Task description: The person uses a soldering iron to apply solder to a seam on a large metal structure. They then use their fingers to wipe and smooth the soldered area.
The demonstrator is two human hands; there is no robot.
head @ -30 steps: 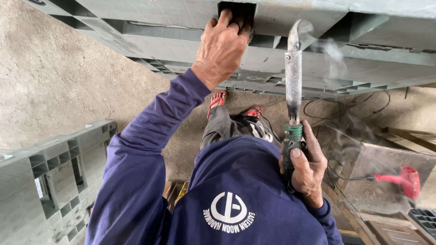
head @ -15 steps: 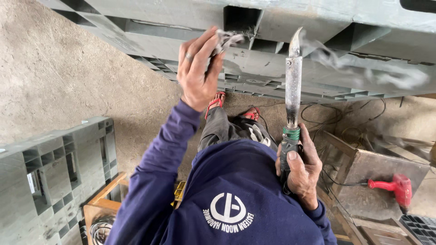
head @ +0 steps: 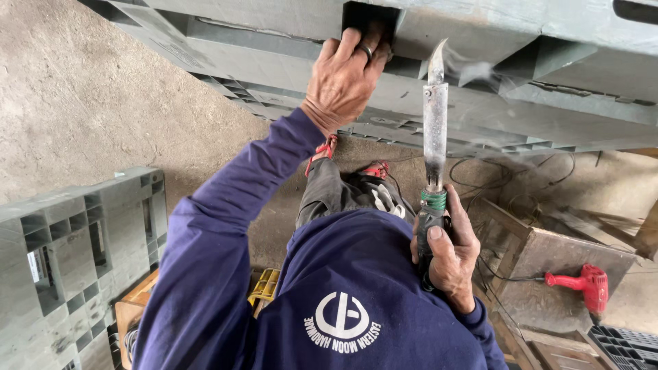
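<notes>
Grey plastic fills the top of the view – a large pallet (head: 521,103) set on edge, ribbed and pocketed. Half a second ago the left hand (head: 343,82) was off it, fingers bunched around a pale scrap; now it has gone back up to the dark rectangular opening (head: 370,24), fingers hooked over the lower edge and nothing in them. The right hand (head: 449,250) has barely moved, wrapped tight around the dark grip of a long metal heating iron (head: 435,123), whose curved tip stands upright just beside the pallet, with a wisp of smoke by it. Below lies a rough concrete floor (head: 89,103). A second grey pallet (head: 75,253) sits at the left – a red power drill (head: 582,282) rests on a worn wooden bench (head: 548,288) at the right, black cables trailing near it.
</notes>
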